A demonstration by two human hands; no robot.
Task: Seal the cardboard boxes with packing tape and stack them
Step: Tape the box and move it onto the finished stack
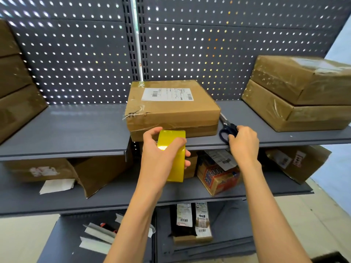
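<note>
A brown cardboard box (171,109) with a white shipping label lies on the grey upper shelf (76,128), its front left corner torn and taped. My left hand (160,156) grips a yellow roll of packing tape (175,158) just in front of the box's lower edge. Dark-handled scissors (227,128) lie on the shelf right of the box, blades pointing back. My right hand (244,143) has its fingers curled around the scissor handles. Two taped boxes (300,93) are stacked at the right of the shelf.
More brown boxes (15,80) are stacked at the far left. A pegboard wall backs the shelf. The lower shelf (133,192) holds an open carton (91,171), an orange printed box (218,179) and another carton (298,162). Parcels and paper scraps lie below.
</note>
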